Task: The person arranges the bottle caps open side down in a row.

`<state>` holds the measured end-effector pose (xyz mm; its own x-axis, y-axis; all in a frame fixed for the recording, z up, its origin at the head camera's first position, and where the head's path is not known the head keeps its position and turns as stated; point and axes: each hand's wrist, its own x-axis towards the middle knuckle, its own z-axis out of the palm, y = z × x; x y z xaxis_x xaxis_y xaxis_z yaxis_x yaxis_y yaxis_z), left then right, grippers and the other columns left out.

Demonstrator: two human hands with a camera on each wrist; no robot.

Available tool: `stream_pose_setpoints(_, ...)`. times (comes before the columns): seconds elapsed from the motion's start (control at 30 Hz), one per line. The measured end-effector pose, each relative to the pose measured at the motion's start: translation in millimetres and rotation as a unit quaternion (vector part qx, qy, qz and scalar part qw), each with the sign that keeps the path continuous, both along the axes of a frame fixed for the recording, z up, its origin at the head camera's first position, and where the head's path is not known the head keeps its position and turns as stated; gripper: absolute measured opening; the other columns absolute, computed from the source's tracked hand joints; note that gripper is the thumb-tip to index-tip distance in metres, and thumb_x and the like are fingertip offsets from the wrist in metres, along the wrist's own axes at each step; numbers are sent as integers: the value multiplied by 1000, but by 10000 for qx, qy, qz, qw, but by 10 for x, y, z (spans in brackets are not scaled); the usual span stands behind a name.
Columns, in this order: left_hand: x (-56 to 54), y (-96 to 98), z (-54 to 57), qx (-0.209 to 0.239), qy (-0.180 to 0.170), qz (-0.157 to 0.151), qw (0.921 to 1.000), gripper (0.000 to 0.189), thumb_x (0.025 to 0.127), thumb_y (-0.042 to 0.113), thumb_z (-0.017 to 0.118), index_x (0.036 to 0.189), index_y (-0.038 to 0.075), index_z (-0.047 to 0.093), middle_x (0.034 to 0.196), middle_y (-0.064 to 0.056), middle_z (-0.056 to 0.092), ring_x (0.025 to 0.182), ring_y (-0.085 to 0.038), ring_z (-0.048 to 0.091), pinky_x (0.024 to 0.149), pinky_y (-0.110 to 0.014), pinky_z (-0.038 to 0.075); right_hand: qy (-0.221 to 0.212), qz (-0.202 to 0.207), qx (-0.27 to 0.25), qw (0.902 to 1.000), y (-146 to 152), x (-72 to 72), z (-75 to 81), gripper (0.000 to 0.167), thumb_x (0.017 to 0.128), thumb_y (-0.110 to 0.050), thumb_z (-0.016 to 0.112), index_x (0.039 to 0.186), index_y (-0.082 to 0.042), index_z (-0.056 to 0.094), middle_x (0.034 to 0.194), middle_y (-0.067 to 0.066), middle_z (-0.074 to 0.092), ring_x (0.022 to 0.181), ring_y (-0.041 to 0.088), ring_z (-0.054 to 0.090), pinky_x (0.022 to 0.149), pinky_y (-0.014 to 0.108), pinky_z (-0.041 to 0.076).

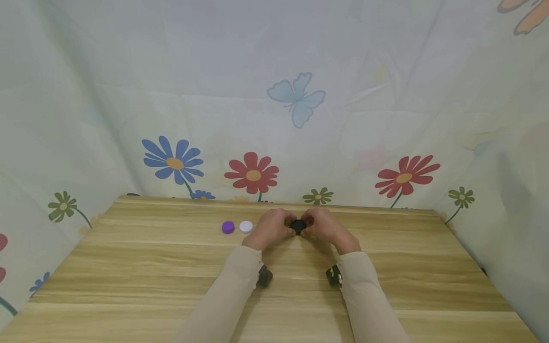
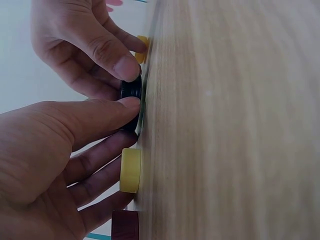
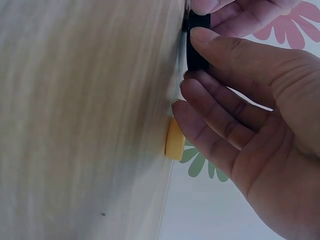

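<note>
A round black cap (image 1: 298,226) lies near the far edge of the table, between both hands. My left hand (image 1: 273,228) pinches its left side with the thumb and fingers. From the opposite side, my right hand (image 1: 327,228) pinches it too. In the left wrist view the black cap (image 2: 131,90) shows a ridged side and sits at the tabletop. Beside the left fingers stand a yellow cap (image 2: 130,170) and a dark red cap (image 2: 125,225). Close to the right fingers is an orange-yellow cap (image 3: 175,140). The hands hide these three in the head view.
A purple cap (image 1: 228,227) and a white cap (image 1: 246,226) lie left of the left hand, roughly in line with the black one. Behind the wooden table (image 1: 171,267) hangs a flowered cloth (image 1: 206,109). Small dark devices (image 1: 264,276) are worn at both wrists.
</note>
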<state>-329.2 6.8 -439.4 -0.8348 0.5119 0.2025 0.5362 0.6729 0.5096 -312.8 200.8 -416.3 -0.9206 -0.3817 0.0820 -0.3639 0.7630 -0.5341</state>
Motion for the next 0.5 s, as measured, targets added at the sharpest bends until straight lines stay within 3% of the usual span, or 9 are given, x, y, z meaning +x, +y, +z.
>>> stream_pose_setpoints(0.5,29,6,21,57,-33,-11,10000,28,90,9,85,117,8,80,107,-5,77,103,-23,68,95,-41,53,-2,-108,176,9998,-13,28,9,29,86,-1,85,112,6,74,101,15,75,95,26,71,89,43,58)
